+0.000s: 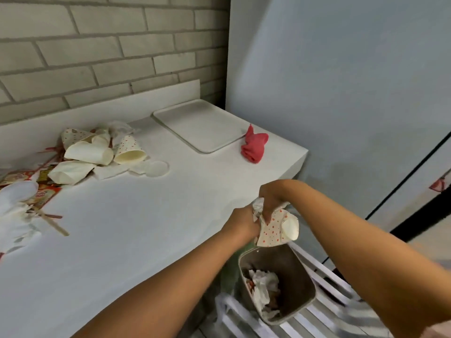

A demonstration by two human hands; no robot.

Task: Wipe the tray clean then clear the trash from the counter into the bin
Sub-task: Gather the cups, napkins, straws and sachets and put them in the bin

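My left hand (242,222) and my right hand (272,200) together grip a bundle of trash (277,226): a dotted paper cup and crumpled tissue, held past the counter's front edge, just above the grey bin (305,286). The bin stands on the floor below and holds crumpled paper. A white tray (200,125) lies at the back right of the white counter (136,228). Beside the tray sits a bunched red cloth (253,147).
A pile of paper cups, lids and napkins (97,152) lies at the counter's back left. Wrappers, wooden sticks and white plastic (24,203) spread along the left edge. A brick wall rises behind and a pale wall stands to the right.
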